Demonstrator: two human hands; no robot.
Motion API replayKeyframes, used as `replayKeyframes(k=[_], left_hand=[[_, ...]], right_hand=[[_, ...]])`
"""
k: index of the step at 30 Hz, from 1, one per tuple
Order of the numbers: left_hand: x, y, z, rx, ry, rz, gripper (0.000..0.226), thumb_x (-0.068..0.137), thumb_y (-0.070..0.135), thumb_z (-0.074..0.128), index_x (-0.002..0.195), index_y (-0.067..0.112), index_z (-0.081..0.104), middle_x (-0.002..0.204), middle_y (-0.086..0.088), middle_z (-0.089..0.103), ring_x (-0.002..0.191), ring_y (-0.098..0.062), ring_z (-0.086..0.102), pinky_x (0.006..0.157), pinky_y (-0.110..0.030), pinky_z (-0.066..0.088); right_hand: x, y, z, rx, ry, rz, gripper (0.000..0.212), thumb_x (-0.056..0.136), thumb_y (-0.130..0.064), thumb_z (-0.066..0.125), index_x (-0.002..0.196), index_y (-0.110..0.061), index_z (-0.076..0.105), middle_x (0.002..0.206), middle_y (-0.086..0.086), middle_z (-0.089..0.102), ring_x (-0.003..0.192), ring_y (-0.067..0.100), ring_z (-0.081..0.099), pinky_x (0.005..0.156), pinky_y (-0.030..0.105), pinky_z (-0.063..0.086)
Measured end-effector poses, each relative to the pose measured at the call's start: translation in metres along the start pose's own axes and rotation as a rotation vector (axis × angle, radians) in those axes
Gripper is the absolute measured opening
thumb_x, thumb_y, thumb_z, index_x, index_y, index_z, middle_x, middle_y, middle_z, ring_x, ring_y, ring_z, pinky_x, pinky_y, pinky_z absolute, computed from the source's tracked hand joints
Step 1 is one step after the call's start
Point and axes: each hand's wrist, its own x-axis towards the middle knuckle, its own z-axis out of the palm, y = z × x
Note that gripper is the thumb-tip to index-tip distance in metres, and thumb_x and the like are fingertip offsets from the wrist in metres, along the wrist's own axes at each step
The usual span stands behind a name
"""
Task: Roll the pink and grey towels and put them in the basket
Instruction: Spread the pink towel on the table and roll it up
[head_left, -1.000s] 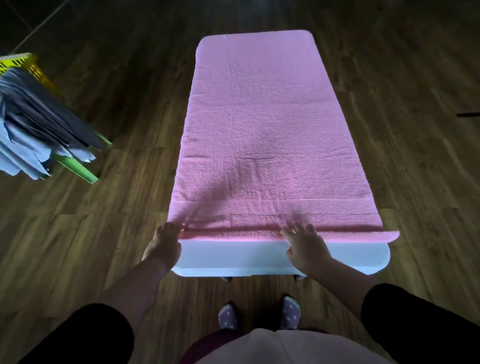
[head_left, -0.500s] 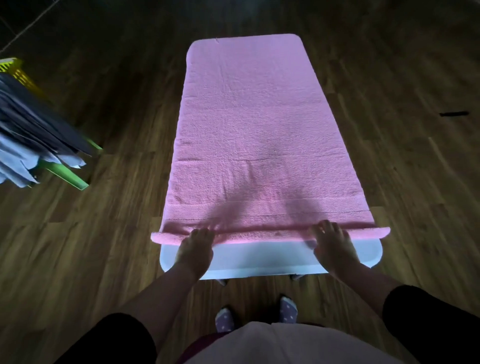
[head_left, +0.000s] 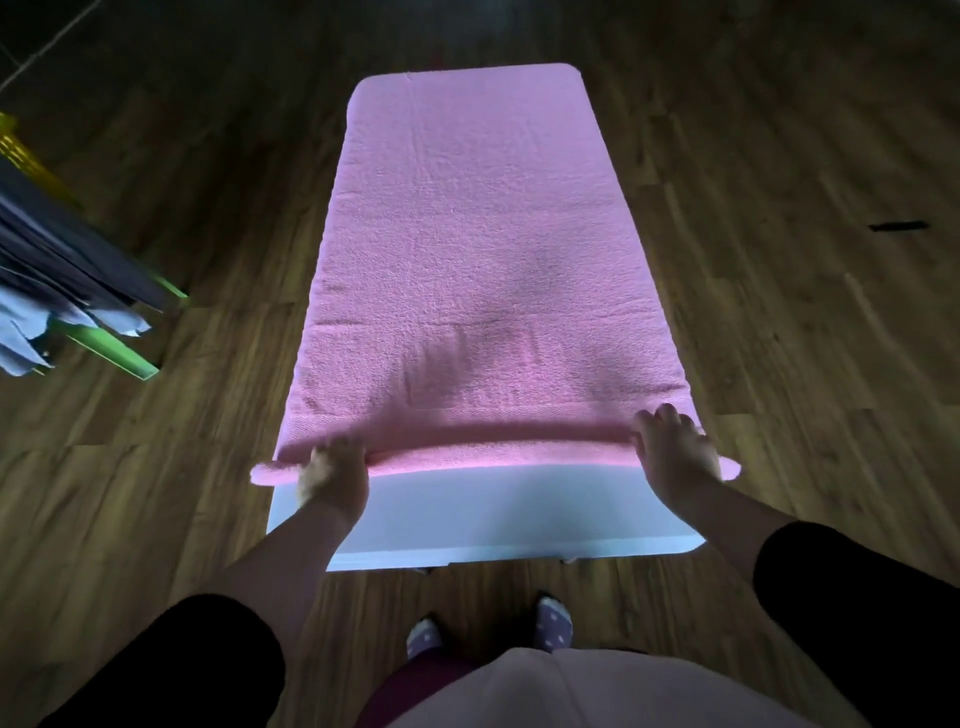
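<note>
well, the pink towel (head_left: 467, 249) lies flat along the white table (head_left: 493, 514), covering it from the far rounded end down to a thin roll at the near end. the towel's long sides run almost flush with the table's sides, and the roll sticks out a little past the table on both the left and the right. a bare strip of table top shows between the roll and the near edge, just in front of the person. wood floor (head_left: 779, 374) lies open on both sides of the table and beyond its far end, with only a small dark strip (head_left: 898, 226) on it well off to the right. the left hand (head_left: 332, 475) sits on the roll near its left end, fingers bent over the cloth and gripping it, though this hand is blurred. the right hand (head_left: 675, 452) sits on the roll near its right end, fingers curled over the top and holding it. the flat length of towel stretches away from both hands. at the left edge of the view, well apart from the table, grey towels (head_left: 62, 270) hang over a basket (head_left: 111, 351) with a green rim and a yellow mesh wall. two dotted slippers (head_left: 553, 623) stand on the floor just below the table's near edge.
</note>
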Motion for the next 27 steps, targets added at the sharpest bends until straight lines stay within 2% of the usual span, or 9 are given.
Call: replayKeyframes(k=[4,7,10,12,14,18,20,23,27], left_hand=[[-0.006,0.008,0.010,-0.057,0.053,-0.002,0.032,0.094,0.032,0.052,0.118,0.012,0.058,0.115,-0.013,0.059,0.108,-0.032,0.054,0.083,-0.044,0.048],[-0.006,0.004,0.009,0.000,0.066,0.028,0.037,0.091,0.039,0.056,0.117,0.012,0.060,0.116,-0.015,0.060,0.109,-0.035,0.054,0.085,-0.045,0.046],[-0.004,0.009,0.006,-0.020,0.088,0.014,0.036,0.087,0.035,0.064,0.116,0.013,0.062,0.115,-0.015,0.059,0.107,-0.036,0.055,0.081,-0.046,0.049],[-0.009,0.028,0.008,-0.085,0.137,0.098,0.031,0.076,0.020,0.076,0.103,0.010,0.067,0.100,-0.016,0.062,0.091,-0.038,0.060,0.066,-0.045,0.052],[-0.015,0.053,0.014,-0.099,0.147,0.201,0.031,0.073,0.017,0.077,0.102,0.009,0.066,0.094,-0.015,0.063,0.084,-0.036,0.061,0.061,-0.042,0.052],[-0.019,0.080,0.021,-0.117,0.087,0.139,0.037,0.090,0.036,0.058,0.122,0.017,0.059,0.115,-0.013,0.060,0.104,-0.032,0.055,0.086,-0.044,0.050],[-0.013,0.077,0.023,-0.107,0.061,0.124,0.038,0.094,0.043,0.050,0.124,0.020,0.056,0.120,-0.011,0.057,0.109,-0.031,0.052,0.095,-0.042,0.047],[-0.005,0.071,0.021,-0.109,0.008,0.155,0.042,0.094,0.049,0.046,0.127,0.023,0.052,0.122,-0.009,0.056,0.112,-0.030,0.052,0.098,-0.042,0.046],[-0.001,0.068,0.022,-0.095,-0.040,0.148,0.047,0.094,0.052,0.045,0.132,0.024,0.046,0.122,-0.010,0.056,0.113,-0.032,0.052,0.099,-0.043,0.045]], right_hand=[[-0.007,0.008,0.025,0.096,0.069,-0.209,0.029,0.096,-0.034,0.040,0.101,-0.016,0.062,0.102,0.012,0.056,0.092,0.034,0.056,0.076,0.046,0.050],[-0.013,0.027,0.033,0.008,0.170,-0.363,0.035,0.083,-0.037,0.041,0.102,-0.019,0.064,0.102,0.007,0.058,0.090,0.032,0.058,0.077,0.045,0.049],[-0.011,0.041,0.032,0.028,0.133,-0.371,0.037,0.072,-0.030,0.054,0.106,-0.019,0.062,0.098,0.005,0.058,0.087,0.031,0.060,0.071,0.043,0.051],[-0.006,0.050,0.034,0.135,0.055,-0.316,0.041,0.070,-0.020,0.066,0.111,-0.018,0.061,0.101,0.007,0.062,0.089,0.032,0.061,0.073,0.044,0.053],[-0.001,0.055,0.035,0.255,0.009,-0.302,0.043,0.072,-0.017,0.064,0.115,-0.019,0.060,0.106,0.006,0.064,0.093,0.030,0.061,0.077,0.043,0.053],[0.008,0.068,0.031,0.288,0.017,-0.330,0.033,0.065,-0.005,0.066,0.097,-0.012,0.064,0.094,0.007,0.060,0.083,0.030,0.059,0.068,0.033,0.047],[0.007,0.077,0.026,0.298,-0.002,-0.274,0.020,0.071,-0.002,0.064,0.087,-0.013,0.063,0.087,0.006,0.060,0.077,0.028,0.059,0.064,0.032,0.045],[0.005,0.089,0.018,0.345,-0.060,-0.156,0.014,0.090,-0.014,0.050,0.090,-0.023,0.061,0.088,-0.002,0.062,0.079,0.019,0.058,0.069,0.034,0.048],[0.012,0.094,0.008,0.428,-0.182,-0.157,0.017,0.095,-0.016,0.046,0.094,-0.025,0.060,0.092,0.000,0.061,0.082,0.017,0.056,0.070,0.032,0.042]])
